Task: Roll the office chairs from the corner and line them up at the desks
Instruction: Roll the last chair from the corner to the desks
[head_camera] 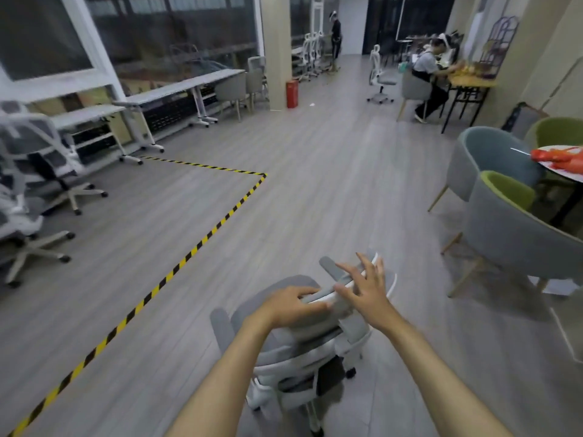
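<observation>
A grey-and-white office chair (293,345) stands right below me on the wood floor, seen from behind and above. My left hand (291,305) is curled over the white top edge of its backrest. My right hand (366,288) hovers at the headrest with fingers spread, touching or just off it. Two more white mesh office chairs (41,159) stand at the far left beside the white desks (176,89) that run along the window wall.
Yellow-black floor tape (220,222) marks off the desk zone. A round table with grey and green tub chairs (504,234) crowds the right. A pillar and red extinguisher (292,93) stand ahead; a seated person (429,77) and other chairs are farther back.
</observation>
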The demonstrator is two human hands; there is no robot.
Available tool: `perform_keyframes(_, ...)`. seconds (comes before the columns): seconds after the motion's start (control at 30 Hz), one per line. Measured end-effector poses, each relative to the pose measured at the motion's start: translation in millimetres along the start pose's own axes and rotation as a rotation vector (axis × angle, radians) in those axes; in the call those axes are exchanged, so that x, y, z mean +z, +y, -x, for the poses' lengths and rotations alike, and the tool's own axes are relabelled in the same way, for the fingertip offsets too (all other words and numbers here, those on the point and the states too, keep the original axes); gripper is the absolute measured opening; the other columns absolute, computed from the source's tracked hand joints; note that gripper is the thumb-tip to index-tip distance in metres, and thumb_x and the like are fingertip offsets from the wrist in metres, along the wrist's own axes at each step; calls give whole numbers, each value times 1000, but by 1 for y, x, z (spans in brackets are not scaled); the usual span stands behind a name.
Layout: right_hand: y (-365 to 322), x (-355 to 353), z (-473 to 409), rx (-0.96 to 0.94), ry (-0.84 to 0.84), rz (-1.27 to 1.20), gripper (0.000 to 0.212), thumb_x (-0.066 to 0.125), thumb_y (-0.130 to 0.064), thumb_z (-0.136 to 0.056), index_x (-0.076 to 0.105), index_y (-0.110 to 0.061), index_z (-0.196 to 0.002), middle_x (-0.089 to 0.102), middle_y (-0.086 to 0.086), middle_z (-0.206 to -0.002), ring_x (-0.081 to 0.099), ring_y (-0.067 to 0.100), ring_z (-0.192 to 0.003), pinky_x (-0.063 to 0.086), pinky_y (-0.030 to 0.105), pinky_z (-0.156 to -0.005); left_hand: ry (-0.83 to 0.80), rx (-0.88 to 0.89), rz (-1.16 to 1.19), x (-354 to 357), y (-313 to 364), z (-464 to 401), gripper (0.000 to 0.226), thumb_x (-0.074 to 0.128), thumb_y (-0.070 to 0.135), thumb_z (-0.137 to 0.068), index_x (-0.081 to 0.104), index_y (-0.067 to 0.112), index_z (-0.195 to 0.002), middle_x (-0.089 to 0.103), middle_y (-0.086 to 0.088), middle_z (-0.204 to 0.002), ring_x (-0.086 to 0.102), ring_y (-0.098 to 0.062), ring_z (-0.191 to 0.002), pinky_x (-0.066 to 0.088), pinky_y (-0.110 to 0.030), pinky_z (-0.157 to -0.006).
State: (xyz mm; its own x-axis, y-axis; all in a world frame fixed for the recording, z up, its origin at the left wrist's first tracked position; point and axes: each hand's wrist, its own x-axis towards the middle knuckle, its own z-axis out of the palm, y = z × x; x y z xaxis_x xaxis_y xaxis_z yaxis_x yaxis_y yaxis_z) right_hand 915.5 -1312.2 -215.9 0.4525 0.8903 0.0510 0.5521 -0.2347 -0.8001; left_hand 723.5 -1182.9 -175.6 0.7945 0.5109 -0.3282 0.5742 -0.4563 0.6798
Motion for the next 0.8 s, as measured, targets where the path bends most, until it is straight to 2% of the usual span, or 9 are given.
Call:
perform_keyframes(0.1, -11, 18, -49, -80, -27, 55, 64, 58, -80, -78, 39, -63, -137, -7, -30, -161, -39, 11, -145, 7, 56, -123, 117, -64, -9, -39, -13, -16, 51, 57, 88, -73, 67, 56, -112, 69, 25, -99, 60, 4, -88, 42, -22, -68)
perform_keyframes(0.23, -32, 45, -118, -92, -96, 125, 71, 57, -82, -76, 39, -57, -139, -9, -18, -163, -38, 27, -146, 5, 60, -123, 273, -177, -7, -84, -42, -44, 61, 54, 98, -61, 72, 48, -92, 63, 15, -68, 62, -13, -70, 41, -32, -63)
perform_keyframes(0.4, -62, 88, -197, -101, -175, 124, 62, 57, -70, -88, 39, -50, -144, -16, -12, -166, -42, 30, -143, 4, 56, -123, 582, -214, 24, -129, -87, -68, 70, 56, 95, -65, 71, 29, -80, 66, 4, -73, 62, -14, -71, 51, -45, -65)
perform_keyframes(0.47, -74, 110, -230, -126, -181, 128, 59, 55, -68, -90, 39, -50, -144, -16, -11, -166, -43, 31, -143, 2, 56, -122, 681, -215, 9, -148, -112, -80, 67, 55, 95, -67, 68, 31, -79, 64, 9, -77, 60, -10, -76, 51, -40, -62)
perform_keyframes(0.53, -85, 135, -264, -147, -186, 126, 58, 51, -69, -92, 39, -49, -145, -15, -12, -166, -42, 33, -143, 3, 57, -122, 740, -229, 0, -169, -139, -94, 58, 56, 92, -70, 65, 37, -87, 59, 16, -87, 54, -6, -89, 50, -31, -67)
perform_keyframes(0.6, -97, 161, -299, -170, -159, 178, 59, 44, -73, -91, 41, -48, -144, -6, -8, -167, -36, 37, -146, 3, 58, -122, 784, -243, 3, -194, -169, -108, 55, 58, 88, -71, 62, 38, -94, 54, 18, -95, 48, -5, -98, 49, -29, -74)
perform_keyframes(0.67, -110, 186, -333, -213, -84, 268, 65, 32, -82, -86, 46, -49, -141, 12, -4, -165, -23, 41, -148, 4, 61, -121, 796, -264, 18, -224, -197, -122, 57, 58, 88, -70, 61, 38, -99, 51, 17, -99, 45, -6, -102, 50, -32, -79)
perform_keyframes(0.73, -125, 210, -364, -240, -33, 307, 69, 26, -84, -83, 50, -49, -137, 26, -9, -160, -16, 40, -150, 5, 64, -120, 774, -265, 52, -257, -225, -134, 56, 60, 87, -69, 61, 40, -100, 50, 17, -101, 45, -7, -104, 50, -33, -82)
perform_keyframes(0.8, -142, 230, -396, -263, -29, 337, 67, 29, -85, -84, 52, -49, -135, 34, -15, -156, -10, 39, -152, 1, 66, -120, 754, -265, 87, -292, -254, -146, 53, 64, 84, -69, 62, 42, -102, 50, 19, -103, 45, -8, -108, 50, -33, -85)
